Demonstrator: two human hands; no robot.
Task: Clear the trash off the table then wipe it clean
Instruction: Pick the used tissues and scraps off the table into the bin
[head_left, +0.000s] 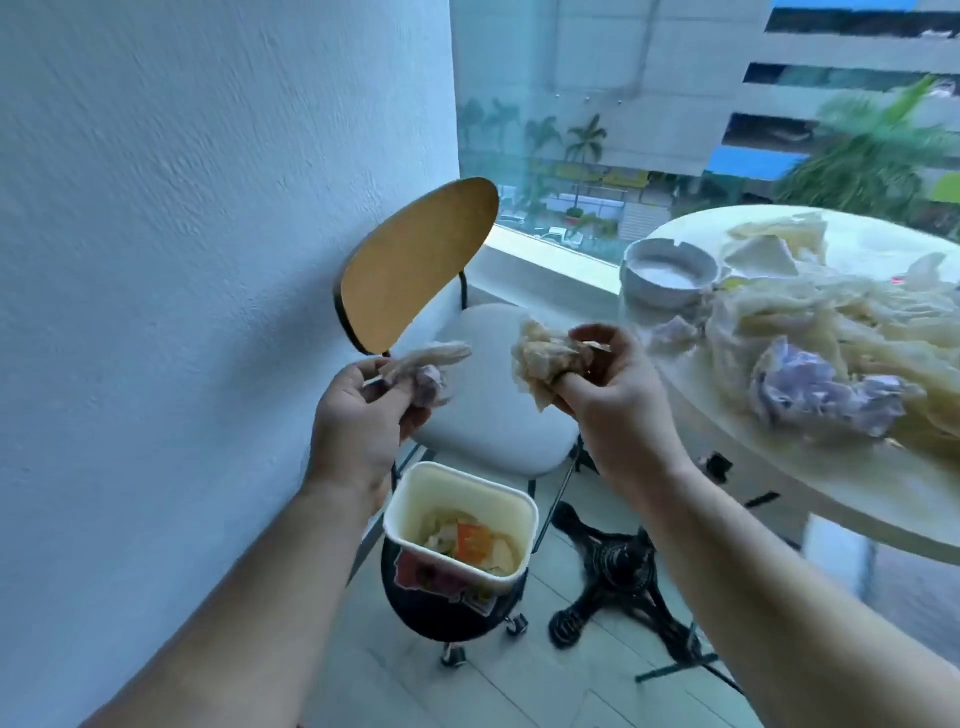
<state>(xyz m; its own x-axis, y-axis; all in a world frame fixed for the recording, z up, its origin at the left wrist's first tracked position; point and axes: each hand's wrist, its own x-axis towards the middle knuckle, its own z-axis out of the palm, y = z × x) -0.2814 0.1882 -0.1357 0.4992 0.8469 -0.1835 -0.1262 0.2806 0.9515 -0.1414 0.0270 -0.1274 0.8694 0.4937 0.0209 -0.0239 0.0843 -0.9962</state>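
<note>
My left hand (363, 415) grips a small crumpled wad of pale and purplish paper (426, 371). My right hand (608, 384) holds a crumpled beige paper ball (543, 358). Both hands hover above a small black bin (441, 597) on castors with a white liner (410, 499); scraps lie inside it. At the right, the round pale table (831, 483) carries a heap of crumpled cream wrappers (831, 322) and a purple crumpled wad (815, 389).
A white ashtray (667, 273) stands near the table's far left edge. A chair with a wooden back (415, 260) and a white seat stands against the wall behind the bin. The black iron table base (618, 571) stands right of the bin. A glass railing runs behind.
</note>
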